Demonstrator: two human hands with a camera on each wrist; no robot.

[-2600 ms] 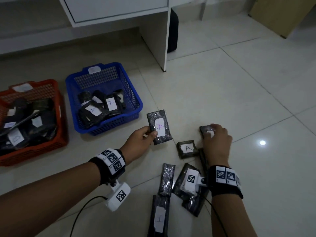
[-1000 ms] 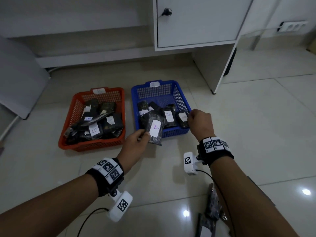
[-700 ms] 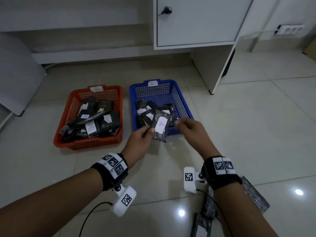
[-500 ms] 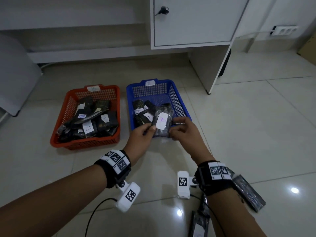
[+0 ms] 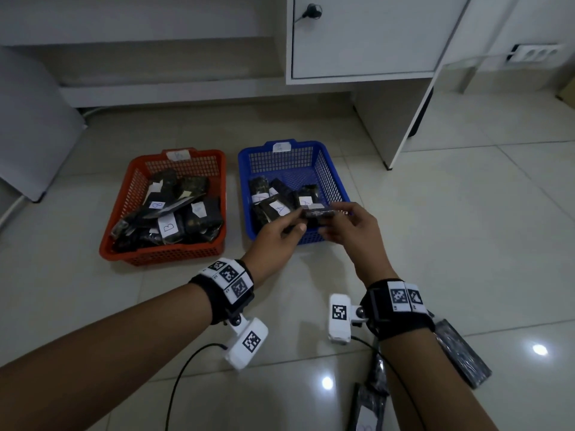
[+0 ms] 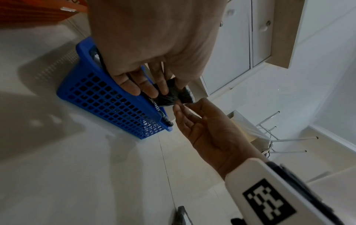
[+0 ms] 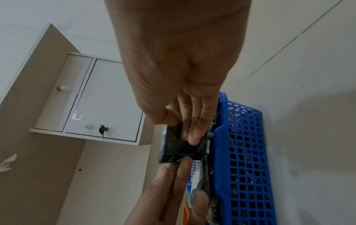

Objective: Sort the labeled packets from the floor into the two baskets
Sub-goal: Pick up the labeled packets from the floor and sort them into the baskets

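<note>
Over the front edge of the blue basket [image 5: 330, 169], which holds A-labelled packets, both hands meet. My left hand [image 5: 298, 220] pinches a dark packet with a white label [image 7: 204, 179]. My right hand [image 5: 331, 222] pinches a smaller dark packet [image 7: 177, 149] between thumb and fingers, pressed against the left one. In the head view the two packets [image 5: 320, 212] show edge-on as one dark bundle. In the left wrist view, the left fingers [image 6: 148, 89] wrap the bundle [image 6: 169, 97] and the right hand's fingertips [image 6: 180, 108] touch it. The red basket [image 5: 161, 253] holds B-labelled packets.
Dark packets still lie on the tiled floor near my right forearm, one at the right [image 5: 463, 356] and another at the bottom edge [image 5: 370, 405]. A white cabinet [image 5: 361, 35] with a keyed door stands behind the baskets. A black cable [image 5: 183, 368] trails from the left wrist.
Both hands carried their packets from the floor pile to the blue basket. The right hand then moved left and brought its small packet against the left hand's labelled one.
</note>
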